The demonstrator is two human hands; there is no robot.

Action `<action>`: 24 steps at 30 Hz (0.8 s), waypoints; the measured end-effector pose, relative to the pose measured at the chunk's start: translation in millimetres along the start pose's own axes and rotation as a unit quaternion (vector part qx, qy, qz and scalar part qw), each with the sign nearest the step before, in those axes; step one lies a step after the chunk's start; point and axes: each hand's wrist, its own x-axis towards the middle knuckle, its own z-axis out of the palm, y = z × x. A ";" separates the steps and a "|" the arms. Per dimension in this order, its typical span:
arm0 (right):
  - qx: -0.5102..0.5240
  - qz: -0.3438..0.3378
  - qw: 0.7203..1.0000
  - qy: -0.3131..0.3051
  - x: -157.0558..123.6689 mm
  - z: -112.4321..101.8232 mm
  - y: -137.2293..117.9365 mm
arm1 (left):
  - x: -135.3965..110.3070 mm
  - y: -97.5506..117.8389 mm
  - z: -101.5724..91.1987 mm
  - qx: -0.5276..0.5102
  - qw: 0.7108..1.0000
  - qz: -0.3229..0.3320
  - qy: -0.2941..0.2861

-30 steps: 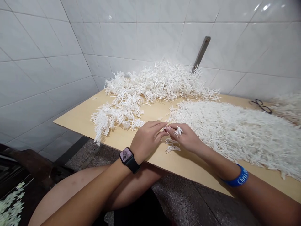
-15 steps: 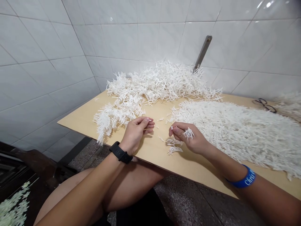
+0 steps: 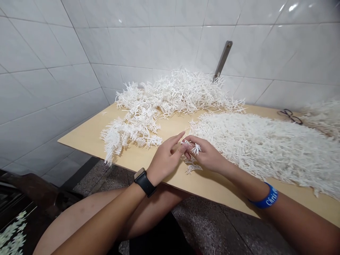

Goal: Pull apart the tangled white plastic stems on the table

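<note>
My left hand [image 3: 165, 159] and my right hand [image 3: 208, 154] meet above the front of the table. Between their fingertips is a small white branched sprig [image 3: 186, 142], apparently plastic. The left thumb presses on it, with the left index finger stretched out above. The right thumb and fingers are closed on the same piece; a tuft of white tips [image 3: 196, 148] sticks out over the right hand. Fingers partly hide where the pieces join. Just below the hands lie a few loose white sprigs [image 3: 193, 168] on the tabletop.
A tangled heap of white branching pieces [image 3: 175, 94] lies along the wall. To the right spreads a wide mat of white sprigs [image 3: 268, 145]. Dark-rimmed glasses [image 3: 290, 116] rest behind it. The wooden tabletop [image 3: 85, 136] ends close to my knees. A metal bracket [image 3: 223, 60] is on the wall.
My left hand has moved right and met my right hand at the fingertips. The right hand has shifted slightly left. The view has turned a little to the right.
</note>
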 end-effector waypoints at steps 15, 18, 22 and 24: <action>-0.107 -0.056 0.992 -0.022 -5.8 3.1 -7.9 | 6.3 4.2 0.9 -0.304 0.928 -0.205 0.057; -0.111 -0.041 0.993 -0.014 -5.9 1.9 -4.1 | 10.5 0.9 -8.9 -0.316 0.918 -0.221 0.094; -0.188 -0.018 0.980 0.061 -1.4 -0.9 7.3 | 10.4 -1.4 -13.6 -0.303 0.937 -0.165 0.057; -0.239 0.014 0.967 0.093 0.8 -2.5 11.7 | 8.2 -2.2 -10.9 -0.268 0.952 -0.137 0.051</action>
